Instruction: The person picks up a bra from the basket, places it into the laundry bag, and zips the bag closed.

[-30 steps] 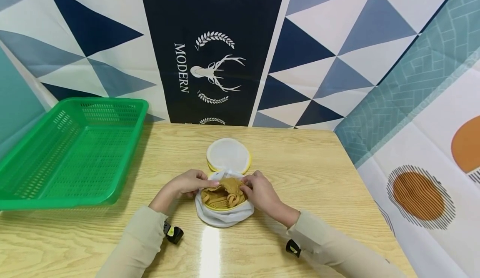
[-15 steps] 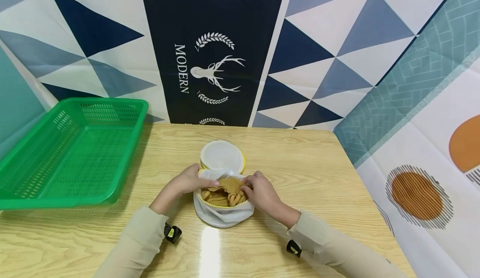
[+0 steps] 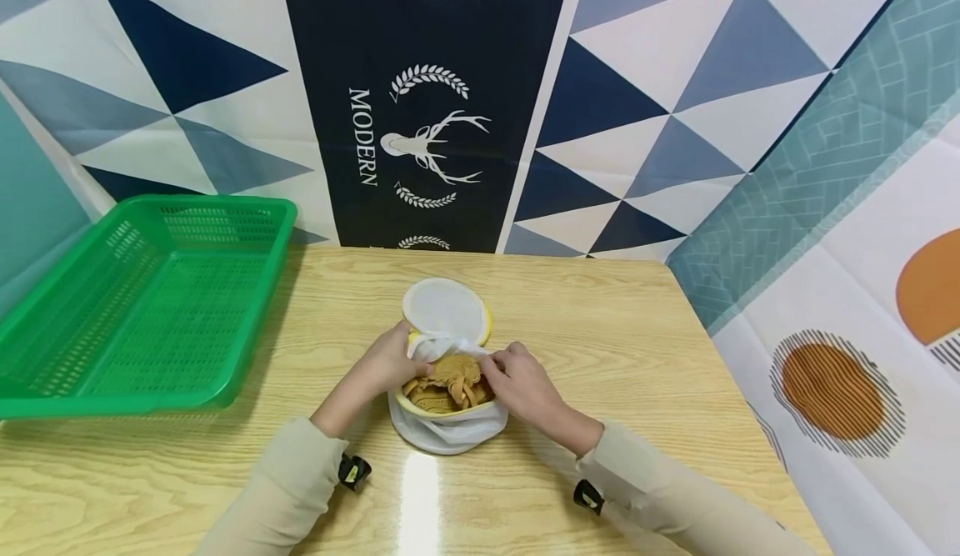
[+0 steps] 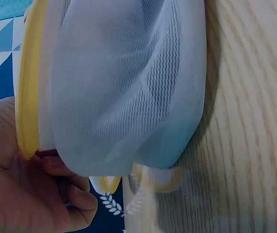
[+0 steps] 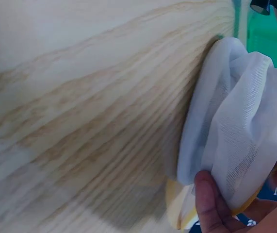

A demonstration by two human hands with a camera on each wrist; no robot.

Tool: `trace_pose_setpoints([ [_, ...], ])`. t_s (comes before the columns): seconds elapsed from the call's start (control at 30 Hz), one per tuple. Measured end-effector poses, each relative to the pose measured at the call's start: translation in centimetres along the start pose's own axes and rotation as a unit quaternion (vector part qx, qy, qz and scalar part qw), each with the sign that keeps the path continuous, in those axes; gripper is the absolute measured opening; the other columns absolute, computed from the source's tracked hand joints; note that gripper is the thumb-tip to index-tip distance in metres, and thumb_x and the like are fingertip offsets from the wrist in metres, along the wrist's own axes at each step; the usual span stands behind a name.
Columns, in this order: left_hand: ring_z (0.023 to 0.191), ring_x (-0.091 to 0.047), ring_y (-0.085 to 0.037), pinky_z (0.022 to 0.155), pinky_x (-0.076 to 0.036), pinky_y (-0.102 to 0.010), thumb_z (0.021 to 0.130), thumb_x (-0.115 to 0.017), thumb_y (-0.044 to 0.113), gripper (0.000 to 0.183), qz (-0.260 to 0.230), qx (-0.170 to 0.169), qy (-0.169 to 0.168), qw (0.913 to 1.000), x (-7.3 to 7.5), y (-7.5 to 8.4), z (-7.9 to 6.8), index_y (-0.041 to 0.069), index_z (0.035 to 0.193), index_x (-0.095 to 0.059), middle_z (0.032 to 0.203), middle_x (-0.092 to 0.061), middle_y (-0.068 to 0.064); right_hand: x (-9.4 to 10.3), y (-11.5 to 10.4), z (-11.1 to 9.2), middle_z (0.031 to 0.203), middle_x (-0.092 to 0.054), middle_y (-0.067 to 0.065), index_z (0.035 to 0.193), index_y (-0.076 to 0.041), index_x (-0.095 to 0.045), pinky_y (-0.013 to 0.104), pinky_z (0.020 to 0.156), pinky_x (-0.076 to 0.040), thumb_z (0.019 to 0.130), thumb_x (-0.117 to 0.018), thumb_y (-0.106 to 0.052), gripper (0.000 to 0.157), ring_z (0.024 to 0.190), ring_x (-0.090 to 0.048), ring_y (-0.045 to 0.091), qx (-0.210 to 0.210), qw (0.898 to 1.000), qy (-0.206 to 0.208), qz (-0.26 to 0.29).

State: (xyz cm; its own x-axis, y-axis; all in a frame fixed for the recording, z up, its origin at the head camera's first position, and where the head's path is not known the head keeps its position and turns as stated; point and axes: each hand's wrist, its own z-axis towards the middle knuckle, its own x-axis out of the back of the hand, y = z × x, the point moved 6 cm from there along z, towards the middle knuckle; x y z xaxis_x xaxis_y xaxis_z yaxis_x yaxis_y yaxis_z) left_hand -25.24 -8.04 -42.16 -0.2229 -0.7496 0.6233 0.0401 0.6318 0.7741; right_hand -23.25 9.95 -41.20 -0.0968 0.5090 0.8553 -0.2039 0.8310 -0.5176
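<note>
A white mesh laundry bag [image 3: 450, 435] with yellow trim stands on the table, its round lid [image 3: 446, 309] folded back behind it. A mustard-coloured lacy garment [image 3: 442, 399] with straps lies bunched in the bag's mouth. My left hand [image 3: 385, 364] grips the far left of the rim, thumb inside; in the left wrist view its fingers curl under the yellow edging [image 4: 29, 107]. On the other side my right hand [image 3: 525, 381] pinches the rim at the right, and the right wrist view has its thumb on the mesh [image 5: 242, 126]. The garment's lower part is hidden in the bag.
A green plastic basket [image 3: 232, 356] with perforated walls stands at the left of the wooden table [image 3: 615, 323]. Behind the table hangs a patterned cloth [image 3: 420, 106] in blue, white and black, and another printed cloth [image 3: 840, 289] drops along the right side.
The lid and the bag's far rim have shifted slightly left. My left hand has moved up along the rim toward the lid, and the garment has bunched differently. My right hand has barely moved.
</note>
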Motion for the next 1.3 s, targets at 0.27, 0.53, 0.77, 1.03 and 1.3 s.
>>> trace_pose_setpoints([
  [0.27,0.112,-0.047,-0.029,0.094,-0.038,-0.043,0.070,-0.073,0.011,0.075,0.009,0.018,0.004,0.9998,-0.2,-0.1,-0.1,0.001,0.132,-0.031,0.123,-0.049,-0.018,-0.2,-0.4,0.4,0.080,-0.055,0.003,0.092,-0.005,-0.066,0.023,0.056,-0.042,0.067,-0.063,-0.061,0.061,0.067,-0.046,0.010,0.011,0.999,-0.014,-0.030],
  [0.53,0.077,-0.049,-0.018,0.061,-0.041,-0.025,0.071,-0.073,0.017,0.048,-0.001,0.029,0.015,0.9995,0.4,-0.2,0.0,0.007,0.106,-0.043,0.090,-0.052,-0.009,-0.5,-0.6,0.4,0.079,-0.052,0.002,0.086,-0.006,-0.062,0.021,0.050,-0.039,0.063,-0.067,-0.059,0.058,0.061,-0.044,0.010,0.018,0.998,-0.017,-0.063],
  [0.77,0.093,-0.051,-0.021,0.077,-0.044,-0.036,0.071,-0.073,0.025,0.051,0.016,-0.022,0.008,0.9996,0.6,0.9,-1.6,0.023,0.117,-0.052,0.104,-0.053,-0.007,-0.5,-0.7,0.3,0.080,-0.052,0.003,0.088,-0.005,-0.061,0.020,0.049,-0.040,0.066,-0.065,-0.058,0.058,0.060,-0.045,0.010,0.017,0.997,-0.014,-0.074],
  [1.03,0.064,-0.038,-0.015,0.053,-0.032,-0.024,0.072,-0.071,0.029,0.041,0.117,-0.075,-0.013,0.9902,-0.5,1.5,-2.4,0.030,0.112,-0.061,0.087,-0.038,-0.004,-0.4,-0.6,0.4,0.081,-0.052,0.004,0.091,-0.006,-0.061,0.021,0.049,-0.040,0.068,-0.064,-0.057,0.056,0.060,-0.046,0.010,0.019,0.997,-0.011,-0.072],
  [1.3,0.066,-0.040,-0.014,0.049,-0.032,-0.024,0.072,-0.072,0.025,0.030,0.160,-0.070,0.024,0.9843,-0.9,1.5,-2.5,0.031,0.101,-0.067,0.087,-0.037,-0.003,0.0,-0.8,-0.2,0.082,-0.048,0.001,0.101,-0.019,-0.058,0.023,0.049,-0.037,0.073,-0.064,-0.049,0.041,0.058,-0.043,0.010,0.039,0.998,-0.016,-0.051],
])
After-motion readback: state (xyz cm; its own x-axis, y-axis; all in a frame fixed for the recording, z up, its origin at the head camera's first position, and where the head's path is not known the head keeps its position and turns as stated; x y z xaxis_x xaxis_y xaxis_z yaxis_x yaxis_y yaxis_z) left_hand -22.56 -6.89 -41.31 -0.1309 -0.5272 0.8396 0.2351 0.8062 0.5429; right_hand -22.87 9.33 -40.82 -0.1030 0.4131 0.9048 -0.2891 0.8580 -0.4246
